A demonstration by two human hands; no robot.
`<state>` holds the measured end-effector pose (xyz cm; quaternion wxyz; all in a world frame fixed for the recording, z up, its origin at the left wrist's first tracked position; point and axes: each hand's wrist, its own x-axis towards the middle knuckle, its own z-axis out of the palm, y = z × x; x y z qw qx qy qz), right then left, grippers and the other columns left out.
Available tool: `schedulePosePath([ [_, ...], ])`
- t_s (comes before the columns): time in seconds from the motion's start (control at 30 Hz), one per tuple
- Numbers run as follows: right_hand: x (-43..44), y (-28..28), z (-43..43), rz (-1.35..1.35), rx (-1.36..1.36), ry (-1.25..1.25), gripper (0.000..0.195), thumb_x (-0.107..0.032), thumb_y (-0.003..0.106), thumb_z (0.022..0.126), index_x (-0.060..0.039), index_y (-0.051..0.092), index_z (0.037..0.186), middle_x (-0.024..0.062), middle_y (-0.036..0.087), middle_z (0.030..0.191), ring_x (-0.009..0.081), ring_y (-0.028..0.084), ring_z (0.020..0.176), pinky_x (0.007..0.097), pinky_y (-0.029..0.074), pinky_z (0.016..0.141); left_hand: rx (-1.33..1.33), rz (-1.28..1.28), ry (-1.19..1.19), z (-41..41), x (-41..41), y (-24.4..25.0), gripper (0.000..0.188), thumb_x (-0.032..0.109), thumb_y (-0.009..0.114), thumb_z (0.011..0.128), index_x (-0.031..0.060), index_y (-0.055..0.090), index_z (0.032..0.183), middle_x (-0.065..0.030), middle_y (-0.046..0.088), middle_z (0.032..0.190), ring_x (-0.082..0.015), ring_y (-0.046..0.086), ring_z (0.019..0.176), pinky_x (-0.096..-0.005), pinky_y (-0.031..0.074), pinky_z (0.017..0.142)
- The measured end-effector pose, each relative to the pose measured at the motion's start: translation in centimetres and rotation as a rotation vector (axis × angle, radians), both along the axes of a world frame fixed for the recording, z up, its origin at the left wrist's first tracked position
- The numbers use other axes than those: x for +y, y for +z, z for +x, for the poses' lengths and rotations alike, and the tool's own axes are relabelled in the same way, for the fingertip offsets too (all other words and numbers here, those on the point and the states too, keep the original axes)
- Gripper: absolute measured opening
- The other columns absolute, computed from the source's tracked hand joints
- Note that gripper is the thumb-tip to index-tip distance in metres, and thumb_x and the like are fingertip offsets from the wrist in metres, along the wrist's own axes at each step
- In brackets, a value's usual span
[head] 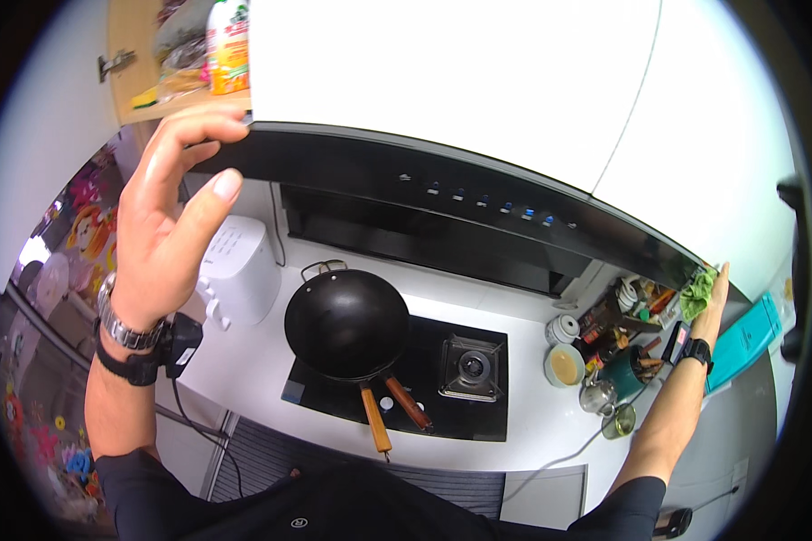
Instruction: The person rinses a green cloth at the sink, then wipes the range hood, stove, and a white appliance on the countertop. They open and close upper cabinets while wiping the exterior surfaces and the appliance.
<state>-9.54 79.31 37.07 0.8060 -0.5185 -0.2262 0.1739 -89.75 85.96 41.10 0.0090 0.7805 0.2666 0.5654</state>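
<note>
My left hand (169, 203) is raised at the left end of a black range hood (352, 162), fingers curved and spread from the thumb, with nothing in it. Its fingertips are by the lower corner of a white cabinet door (446, 74). At the hood's far right end, my right hand (718, 291) holds a crumpled green cloth (697, 295) by the hood's edge. Beneath the hood, a black wok (347, 323) sits over the left side of a black gas hob (467, 412); two wooden handles point towards me. The right burner (472, 366) is uncovered.
An open cabinet (128, 95) at upper left holds an orange and white bottle (230, 54) and plastic bags. A white appliance (240, 270) stands left of the wok. A bowl (564, 365), a glass (619, 420), a metal pot (597, 395) and jars crowd the counter's right side.
</note>
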Motion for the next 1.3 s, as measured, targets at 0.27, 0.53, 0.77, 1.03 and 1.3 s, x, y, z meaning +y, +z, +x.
schedulePosePath([
  [0.27, -1.8, 0.4, 6.4, 0.042, -0.018, 0.032, 0.06, -0.06, 0.049, 0.105, -0.0038, 0.067, 0.116, 0.0076, 0.072, 0.107, 0.0261, 0.066, 0.091, 0.0402, 0.053, 0.089, 0.109, -0.055, 0.034, 1.2, -0.6, -1.7, 0.033, 0.022, 0.065, 0.096, 0.0042, 0.065, 0.124, -0.0114, 0.059, 0.139, -0.0229, 0.056, 0.128, -0.0389, 0.041, 0.111],
  [0.53, -0.2, -1.6, 3.7, 0.089, -0.107, 0.04, 0.058, -0.053, 0.048, 0.106, -0.0011, 0.062, 0.128, 0.0083, 0.066, 0.123, 0.0252, 0.062, 0.108, 0.0397, 0.049, 0.099, 0.2, -0.053, 0.041, 1.8, -0.8, -4.1, 0.027, 0.018, 0.07, 0.094, 0.006, 0.068, 0.117, -0.0123, 0.062, 0.132, -0.0257, 0.061, 0.122, -0.0384, 0.047, 0.106],
  [0.77, -1.6, -2.7, 4.4, 0.149, -0.163, 0.03, 0.057, -0.046, 0.047, 0.108, 0.0013, 0.057, 0.139, 0.0089, 0.062, 0.136, 0.0243, 0.059, 0.122, 0.0393, 0.044, 0.108, 0.273, -0.093, -0.101, 3.3, -0.6, -6.4, 0.033, 0.01, 0.077, 0.084, 0.0064, 0.067, 0.115, -0.0167, 0.06, 0.129, -0.0361, 0.059, 0.118, -0.0428, 0.049, 0.1],
  [1.03, -5.8, -4.3, 9.1, 0.183, -0.576, 0.005, 0.055, -0.035, 0.045, 0.11, 0.0036, 0.053, 0.149, 0.0097, 0.056, 0.151, 0.0222, 0.054, 0.138, 0.0375, 0.041, 0.116, 0.263, -0.038, -0.006, 1.8, 1.9, -7.7, 0.028, 0.012, 0.077, 0.085, 0.0055, 0.068, 0.11, -0.0155, 0.063, 0.119, -0.0331, 0.061, 0.108, -0.0408, 0.051, 0.093],
  [1.3, -5.2, -5.0, 6.9, 0.257, -0.373, 0.049, 0.051, -0.022, 0.046, 0.11, 0.002, 0.048, 0.155, 0.0094, 0.053, 0.155, 0.0201, 0.05, 0.143, 0.0347, 0.031, 0.122, 0.143, 0.137, 0.32, -1.2, 6.2, -7.1, 0.017, 0.008, 0.072, 0.084, 0.0055, 0.069, 0.101, -0.012, 0.063, 0.104, -0.0298, 0.061, 0.1, -0.0389, 0.051, 0.087],
])
